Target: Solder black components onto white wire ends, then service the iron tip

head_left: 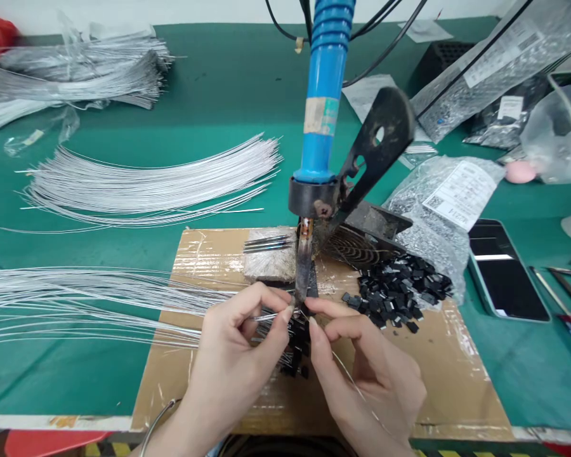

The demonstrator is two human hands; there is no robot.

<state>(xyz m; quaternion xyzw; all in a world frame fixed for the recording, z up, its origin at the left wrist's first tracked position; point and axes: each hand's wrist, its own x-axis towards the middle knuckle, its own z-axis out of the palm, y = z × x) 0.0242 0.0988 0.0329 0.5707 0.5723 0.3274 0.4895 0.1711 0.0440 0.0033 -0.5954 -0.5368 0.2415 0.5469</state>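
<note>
My left hand [240, 339] pinches a bundle of thin silver wires [90, 298] whose ends meet the tip of a blue-handled soldering iron [324, 108] fixed upright on a black stand [375, 152]. My right hand [361, 368] pinches a small black part [307, 311] right under the iron's tip, and a thin strand of solder wire [349, 377] runs back across that hand. Finished black parts [297, 346] hang in a row between the two hands. Everything sits on a cardboard sheet [457, 368].
A pile of loose black parts [400, 289] lies right of the iron, beside plastic bags of parts [438, 203]. More silver wire bundles [147, 184] fan over the green table [228, 82]. A phone [504, 270] and tools [566, 279] lie at the right.
</note>
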